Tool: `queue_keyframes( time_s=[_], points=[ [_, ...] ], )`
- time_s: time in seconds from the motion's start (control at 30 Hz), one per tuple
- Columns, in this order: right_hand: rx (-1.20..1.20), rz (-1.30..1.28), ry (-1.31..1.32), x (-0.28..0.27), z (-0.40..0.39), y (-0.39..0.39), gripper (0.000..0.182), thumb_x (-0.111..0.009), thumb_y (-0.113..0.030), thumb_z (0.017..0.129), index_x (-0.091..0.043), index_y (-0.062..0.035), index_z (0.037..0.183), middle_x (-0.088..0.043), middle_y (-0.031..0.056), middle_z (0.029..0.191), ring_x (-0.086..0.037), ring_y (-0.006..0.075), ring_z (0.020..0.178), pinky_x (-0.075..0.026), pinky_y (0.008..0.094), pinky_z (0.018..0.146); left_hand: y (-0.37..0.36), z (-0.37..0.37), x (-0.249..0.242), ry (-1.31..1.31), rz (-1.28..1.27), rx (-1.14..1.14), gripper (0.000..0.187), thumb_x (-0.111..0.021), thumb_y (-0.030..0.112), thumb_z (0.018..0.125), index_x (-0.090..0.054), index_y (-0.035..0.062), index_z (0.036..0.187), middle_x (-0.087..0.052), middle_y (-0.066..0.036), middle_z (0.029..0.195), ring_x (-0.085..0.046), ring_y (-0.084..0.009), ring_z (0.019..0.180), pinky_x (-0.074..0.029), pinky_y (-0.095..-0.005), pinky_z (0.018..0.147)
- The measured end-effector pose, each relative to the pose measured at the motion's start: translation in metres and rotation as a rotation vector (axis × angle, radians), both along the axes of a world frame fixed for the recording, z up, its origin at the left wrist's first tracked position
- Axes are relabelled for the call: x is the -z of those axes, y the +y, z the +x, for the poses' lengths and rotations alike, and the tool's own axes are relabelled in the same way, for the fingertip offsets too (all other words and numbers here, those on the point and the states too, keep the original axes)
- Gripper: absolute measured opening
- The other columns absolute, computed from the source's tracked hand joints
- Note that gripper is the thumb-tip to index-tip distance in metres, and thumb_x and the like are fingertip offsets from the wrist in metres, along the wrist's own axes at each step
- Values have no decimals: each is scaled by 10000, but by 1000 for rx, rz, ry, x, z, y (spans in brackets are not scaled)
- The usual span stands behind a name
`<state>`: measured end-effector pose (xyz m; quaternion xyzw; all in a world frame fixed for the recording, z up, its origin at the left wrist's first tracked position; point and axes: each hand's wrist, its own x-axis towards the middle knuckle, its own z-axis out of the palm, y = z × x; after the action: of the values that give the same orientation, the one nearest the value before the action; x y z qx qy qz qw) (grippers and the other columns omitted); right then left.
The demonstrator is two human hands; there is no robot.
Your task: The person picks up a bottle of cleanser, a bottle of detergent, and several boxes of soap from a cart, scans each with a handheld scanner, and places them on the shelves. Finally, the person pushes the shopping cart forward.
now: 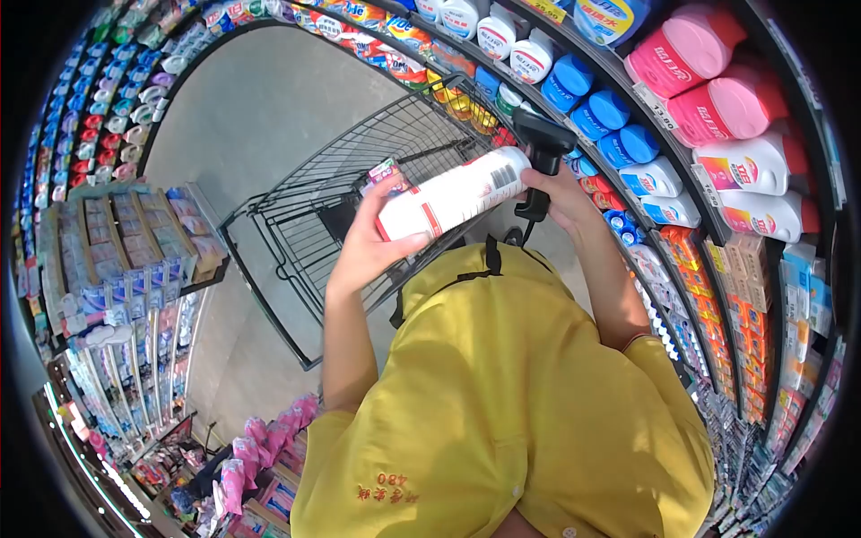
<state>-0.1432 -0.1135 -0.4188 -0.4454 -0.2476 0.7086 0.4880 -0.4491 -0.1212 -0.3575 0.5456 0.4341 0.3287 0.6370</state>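
A white bottle [453, 195] with red markings, small print and a barcode lies slanted across both hands in front of my body. My left hand [366, 247] grips its lower left end, thumb along the near side and fingers over the far side. At the barcode end, my right hand [560, 199] is closed around the bottle, its fingers partly hidden. Right beside those fingers is a black plastic piece [545, 139]; I cannot tell if it belongs to the bottle or the cart. Under the bottle stands a black wire shopping cart [300, 220]. A small colourful pack [384, 172] shows past my left fingertips.
Shelves on the right carry pink bottles [686, 54], blue bottles [599, 112] and orange boxes [691, 269]. Detergent bags [368, 45] line the far shelf. A display stand [134, 242] of packaged goods is at the left, past the grey floor [242, 108].
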Motion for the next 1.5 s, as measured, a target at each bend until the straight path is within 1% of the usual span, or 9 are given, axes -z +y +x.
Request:
queue_keyframes(
  time_s=[0.07,0.17,0.3,0.67,0.83,1.0,1.07,1.17,1.5],
  points=[
    [36,76,95,-11,3,1,542,-759,-180,788,-466,-53,1226,-605,76,1051,-636,182,922,-571,328,702,0,4,-5,-399,-50,-78,965,-793,162,713,-200,74,1470,-506,-134,1307,-460,-274,1261,-389,-433,1045],
    [58,150,163,-27,3,1,505,-756,-190,791,-495,-55,1203,-620,69,1021,-646,177,896,-571,313,677,-8,16,11,-522,-182,112,893,-779,128,712,-286,123,1457,-453,-96,1398,-393,-292,1323,-343,-574,1054],
    [90,270,68,-67,-11,-7,585,-812,-160,723,-513,-35,1210,-616,41,986,-617,122,798,-528,267,671,-11,82,1,-737,-278,65,751,-736,26,760,-347,64,1401,-448,-107,1367,-440,-268,1272,-385,-495,1059],
    [132,330,-18,-99,-12,-19,645,-817,-155,720,-503,-30,1269,-586,61,1159,-539,145,1082,-461,325,896,1,86,-22,-653,-151,-4,706,-729,139,773,-366,40,1371,-488,-117,1322,-470,-268,1241,-370,-441,1069],
    [147,404,-135,-110,-2,-34,461,-672,-115,835,-507,1,1250,-614,109,1103,-594,189,1016,-485,346,880,14,85,-25,-571,4,-101,717,-742,191,763,-387,45,1369,-495,-117,1329,-465,-282,1253,-350,-466,1080],
    [-106,372,-58,-121,23,-69,379,-640,-74,839,-507,28,1179,-593,60,714,-585,155,600,-528,323,632,25,77,-44,-590,67,-163,700,-737,188,765,-401,55,1364,-493,-112,1335,-458,-279,1263,-335,-468,1093],
    [-145,569,-418,-133,19,-76,390,-589,-13,839,-464,50,1202,-539,48,628,-531,141,499,-515,307,539,28,74,-46,-595,89,-180,690,-735,187,766,-408,57,1360,-494,-114,1333,-460,-277,1262,-336,-467,1094],
    [-41,450,-239,-142,13,-80,230,-627,34,812,-586,16,1037,-574,30,641,-557,102,513,-440,236,442,28,71,-47,-576,121,-231,670,-716,168,778,-405,54,1359,-494,-120,1333,-463,-282,1260,-332,-475,1097],
    [-35,511,-197,-138,20,-79,161,-599,28,841,-567,24,999,-550,31,687,-507,87,501,-480,245,502,29,79,-45,-521,142,-236,672,-706,148,784,-387,50,1368,-489,-123,1337,-449,-287,1271,-319,-499,1098]
  ],
)
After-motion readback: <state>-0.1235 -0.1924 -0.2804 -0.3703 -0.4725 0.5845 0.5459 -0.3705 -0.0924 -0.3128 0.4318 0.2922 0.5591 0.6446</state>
